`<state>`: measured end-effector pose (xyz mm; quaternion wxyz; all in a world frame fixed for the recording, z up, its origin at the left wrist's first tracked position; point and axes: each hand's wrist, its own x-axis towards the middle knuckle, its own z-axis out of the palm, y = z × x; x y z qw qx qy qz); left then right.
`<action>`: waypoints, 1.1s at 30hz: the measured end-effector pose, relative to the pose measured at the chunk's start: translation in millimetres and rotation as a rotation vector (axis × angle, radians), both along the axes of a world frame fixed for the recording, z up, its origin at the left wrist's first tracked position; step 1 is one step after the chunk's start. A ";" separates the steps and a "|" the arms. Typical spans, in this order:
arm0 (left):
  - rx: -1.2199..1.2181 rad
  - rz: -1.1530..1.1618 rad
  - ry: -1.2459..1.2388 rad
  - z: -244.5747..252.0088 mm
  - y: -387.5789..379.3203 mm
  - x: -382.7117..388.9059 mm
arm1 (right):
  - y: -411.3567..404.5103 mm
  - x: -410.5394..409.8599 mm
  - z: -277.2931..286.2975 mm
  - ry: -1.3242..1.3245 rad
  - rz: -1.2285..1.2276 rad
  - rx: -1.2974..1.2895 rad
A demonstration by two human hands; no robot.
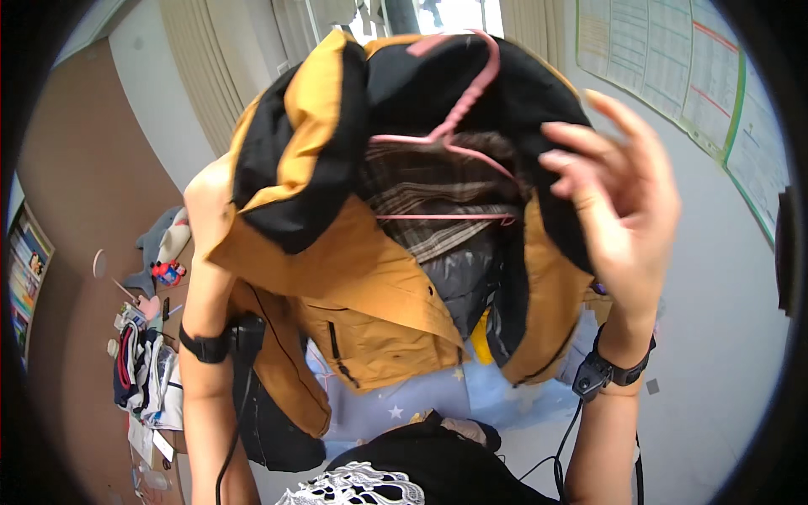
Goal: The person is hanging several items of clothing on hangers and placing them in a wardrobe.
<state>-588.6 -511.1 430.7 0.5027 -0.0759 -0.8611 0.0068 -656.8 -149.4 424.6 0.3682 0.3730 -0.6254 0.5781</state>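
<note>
A mustard-yellow jacket [379, 353] with a black-lined hood [442, 82] hangs in front of me, its front parted. Inside it sits a pink clothes hanger [467, 104], its hook up against the hood lining and its lower bar across the brown plaid lining [404, 183]. My left hand [211, 183] is at the left of the hood, holding the jacket up; its fingers are hidden behind the fabric. My right hand [622, 189] is raised at the hood's right edge, fingers apart, gripping nothing; whether it touches the cloth I cannot tell.
Below the jacket lies a pale blue star-patterned bed cover [404, 404]. A black case or bag [278, 435] stands at lower left. Folded clothes [148, 379], a plush shark [158, 240] and a red-and-blue toy [169, 271] are at left. Cables [562, 461] trail from my wrist straps.
</note>
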 end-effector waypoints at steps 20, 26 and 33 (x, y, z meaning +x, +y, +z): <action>0.150 0.039 -0.066 6.6 16.4 106.1 | -44.4 -15.5 -12.3 -0.513 0.638 -0.145; 0.142 0.374 -0.876 -112.3 2.3 48.6 | -131.0 -55.2 -146.8 -0.635 0.557 0.483; 0.635 0.450 -1.003 -333.7 14.2 90.5 | -123.0 -53.3 -323.2 -1.305 0.742 0.132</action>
